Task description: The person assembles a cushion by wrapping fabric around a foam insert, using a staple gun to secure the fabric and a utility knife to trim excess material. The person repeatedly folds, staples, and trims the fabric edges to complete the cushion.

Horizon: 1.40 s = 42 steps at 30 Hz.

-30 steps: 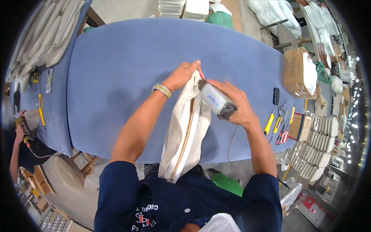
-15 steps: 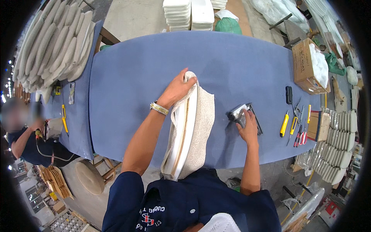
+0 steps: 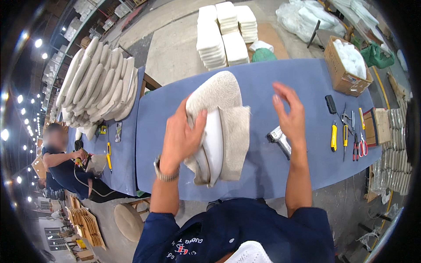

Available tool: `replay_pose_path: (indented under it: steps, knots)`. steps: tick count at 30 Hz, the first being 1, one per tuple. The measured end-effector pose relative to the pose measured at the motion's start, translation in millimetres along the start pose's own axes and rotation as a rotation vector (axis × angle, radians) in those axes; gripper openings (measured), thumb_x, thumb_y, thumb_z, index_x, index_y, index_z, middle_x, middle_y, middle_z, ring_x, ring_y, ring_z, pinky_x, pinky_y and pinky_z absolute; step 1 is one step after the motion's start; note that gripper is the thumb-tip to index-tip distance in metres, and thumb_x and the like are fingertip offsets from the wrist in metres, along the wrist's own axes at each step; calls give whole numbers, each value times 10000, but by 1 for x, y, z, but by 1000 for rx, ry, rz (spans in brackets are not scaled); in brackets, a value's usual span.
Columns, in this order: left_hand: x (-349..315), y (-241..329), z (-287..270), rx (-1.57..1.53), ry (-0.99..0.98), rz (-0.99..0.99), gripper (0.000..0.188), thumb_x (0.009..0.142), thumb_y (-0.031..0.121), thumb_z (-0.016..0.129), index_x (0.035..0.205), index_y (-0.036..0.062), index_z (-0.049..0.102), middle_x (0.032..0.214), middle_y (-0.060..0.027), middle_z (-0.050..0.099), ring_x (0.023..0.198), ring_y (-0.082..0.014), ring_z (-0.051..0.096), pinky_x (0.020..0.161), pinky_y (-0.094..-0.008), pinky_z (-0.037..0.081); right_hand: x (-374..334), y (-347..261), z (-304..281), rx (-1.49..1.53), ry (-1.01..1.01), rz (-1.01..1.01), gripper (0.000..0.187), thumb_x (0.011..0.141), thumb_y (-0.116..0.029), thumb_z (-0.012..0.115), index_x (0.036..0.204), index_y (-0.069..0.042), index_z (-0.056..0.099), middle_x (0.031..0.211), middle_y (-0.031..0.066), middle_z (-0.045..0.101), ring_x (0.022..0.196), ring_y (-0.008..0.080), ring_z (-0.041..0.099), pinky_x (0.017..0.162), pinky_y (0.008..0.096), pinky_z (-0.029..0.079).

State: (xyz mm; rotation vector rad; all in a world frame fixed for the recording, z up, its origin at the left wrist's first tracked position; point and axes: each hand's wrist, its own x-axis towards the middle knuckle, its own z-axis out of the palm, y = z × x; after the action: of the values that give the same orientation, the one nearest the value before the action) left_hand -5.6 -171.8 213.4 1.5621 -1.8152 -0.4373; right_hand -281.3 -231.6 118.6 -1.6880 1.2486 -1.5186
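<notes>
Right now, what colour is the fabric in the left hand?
The fabric is light beige, finely textured; best seen in the head view.

left hand (image 3: 182, 133) holds beige-covered cushion (image 3: 215, 90) over worktop (image 3: 260, 90). right hand (image 3: 291, 115) empty, near silver staple gun (image 3: 280, 139). carton (image 3: 345, 84) at far right corner; scissors (image 3: 363, 149) by right edge.

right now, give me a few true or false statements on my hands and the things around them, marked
1. The left hand holds the beige padded piece. True.
2. The right hand grips the silver-and-black tool. False: the hand is open, and the tool lies on the blue table.
3. The red-handled scissors lie left of the padded piece. False: right of it.
4. White material fills the cardboard box. True.
5. The left wrist is bare. False: it wears a metal band.
</notes>
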Motion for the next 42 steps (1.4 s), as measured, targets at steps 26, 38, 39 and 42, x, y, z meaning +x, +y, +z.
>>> replay_pose_path:
  steps: [26,38,39,42]
  knots:
    - [-99,18,51,-143,285,128,613,952,203,731,1450,-79,508,1296,-308,660,1102,-411,717,866,-422,599,3,-87,82,-216,-364,-459,357,941,-356,606,752,-74,715,921,126,743,946,294,647,919,455,434]
    - [-92,17,35,-233,200,53,596,946,143,736,1458,-69,518,1308,-265,679,1166,-310,707,962,-383,552,37,-74,105,177,-379,-30,619,1056,-481,509,696,-22,715,568,77,606,586,197,600,604,368,458]
    - [-97,13,31,-233,197,41,606,943,140,740,1465,-66,513,1322,-261,675,1182,-300,700,975,-379,547,33,-54,112,258,-376,-21,605,1068,-479,494,747,-20,724,601,60,611,619,162,597,618,348,458]
    - [-112,6,17,-265,181,35,639,927,150,764,1471,-65,507,1335,-262,668,1202,-304,691,1003,-380,533,22,-45,116,403,-434,6,603,1102,-493,431,881,-16,726,775,53,671,723,129,610,660,302,467]
